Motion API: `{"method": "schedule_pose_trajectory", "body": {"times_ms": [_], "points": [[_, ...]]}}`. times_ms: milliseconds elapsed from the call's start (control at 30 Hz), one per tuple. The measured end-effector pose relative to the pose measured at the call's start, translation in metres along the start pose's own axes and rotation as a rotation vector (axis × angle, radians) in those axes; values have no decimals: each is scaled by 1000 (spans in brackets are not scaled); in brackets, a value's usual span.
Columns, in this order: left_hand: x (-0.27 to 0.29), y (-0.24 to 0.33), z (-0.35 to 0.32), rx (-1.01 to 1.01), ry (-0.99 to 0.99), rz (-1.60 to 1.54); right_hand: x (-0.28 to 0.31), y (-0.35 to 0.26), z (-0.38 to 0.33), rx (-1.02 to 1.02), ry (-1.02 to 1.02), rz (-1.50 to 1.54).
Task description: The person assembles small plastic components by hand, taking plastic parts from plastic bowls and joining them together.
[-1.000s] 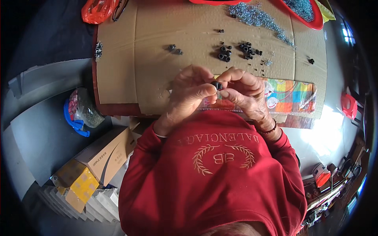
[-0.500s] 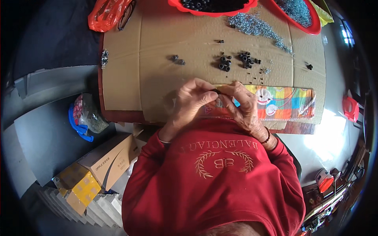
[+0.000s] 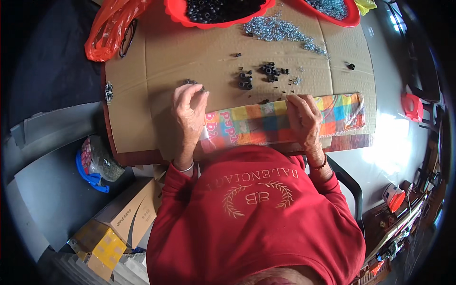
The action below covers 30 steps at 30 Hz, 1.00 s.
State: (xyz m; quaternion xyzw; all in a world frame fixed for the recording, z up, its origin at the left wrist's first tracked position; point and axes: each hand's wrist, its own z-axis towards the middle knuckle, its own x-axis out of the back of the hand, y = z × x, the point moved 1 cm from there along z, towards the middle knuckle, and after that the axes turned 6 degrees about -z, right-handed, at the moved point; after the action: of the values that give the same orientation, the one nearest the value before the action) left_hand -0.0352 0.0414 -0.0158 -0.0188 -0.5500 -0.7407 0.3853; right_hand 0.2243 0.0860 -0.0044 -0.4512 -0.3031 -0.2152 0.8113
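Note:
My left hand (image 3: 189,110) reaches over the left part of the cardboard, thumb and fingertips closed on a small black plastic piece (image 3: 203,89). Similar dark pieces (image 3: 190,81) sit right beside its fingertips, partly covered by them. Over the folded checked cloth (image 3: 256,124) is my right hand (image 3: 304,116), fingers curled and pinched together; whatever they may hold is hidden. Between the hands lie a cluster of black pieces (image 3: 245,80) and a second one (image 3: 270,70), with tiny black bits nearby.
A red scalloped tray (image 3: 209,24) of black pieces and a red tray (image 3: 349,20) of clear beads stand at the far edge. Loose clear bead-like parts (image 3: 280,29) spread between. A red plastic bag (image 3: 107,35) and glasses (image 3: 127,39) lie far left. One black piece (image 3: 351,66) lies right.
My hands have come apart from their joint pinch on a dark piece. The left went left to the dark pieces, the right moved back over the cloth. The whole view has shifted slightly.

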Motion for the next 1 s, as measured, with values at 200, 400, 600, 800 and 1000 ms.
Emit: {"method": "schedule_pose_trajectory", "body": {"times_ms": [200, 400, 600, 800, 1000], "points": [[-26, 22, 9, -114, -145, 6, 13, 19, 6, -18, 53, -43], [-67, 39, 36, -150, -269, -53, 23, 32, 5, -117, 106, -13], [-88, 43, 36, -99, -369, 2, 41, 48, 16, -208, 115, 103], [-87, 48, 26, -106, -389, -36, 38, 68, 52, -160, 85, -68], [-76, 45, 21, 41, -366, -204, 15, 71, 64, -21, -5, -334]]}}
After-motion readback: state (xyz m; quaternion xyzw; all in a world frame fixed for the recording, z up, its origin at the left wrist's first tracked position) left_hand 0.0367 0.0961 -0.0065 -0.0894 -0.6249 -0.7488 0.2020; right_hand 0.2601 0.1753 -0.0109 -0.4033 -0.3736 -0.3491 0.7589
